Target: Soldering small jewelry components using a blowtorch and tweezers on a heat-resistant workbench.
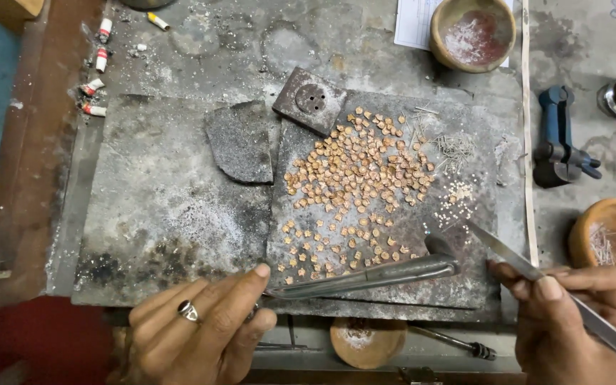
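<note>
Paper sheet [413,21], white with printed lines, lies at top centre, partly under a round wooden bowl [473,32] with white powder inside. No other labels or signs readable. Blue tool [557,139] lies on the bench at right; second wooden bowl [611,242] at the right edge holds thin wire bits.

Left hand [201,328], ring on one finger, pinches the near end of a dark metal tube [372,276] between thumb and forefinger, closed tight on it. Tube runs right across the dark slab [165,207], its far tip just below the copper-coloured pieces [358,178].

Right hand [572,321] grips steel tweezers [529,267], fingers wrapped shut around the shank. Tweezer tips point up-left, landing near the tube tip and just beside small white beads [458,203]. Can't tell if the tips hold anything.

Copper pieces lie scattered mid-slab, above both tool tips, apart from both hands. Square block with holes [310,98] sits at the slab's top edge.
</note>
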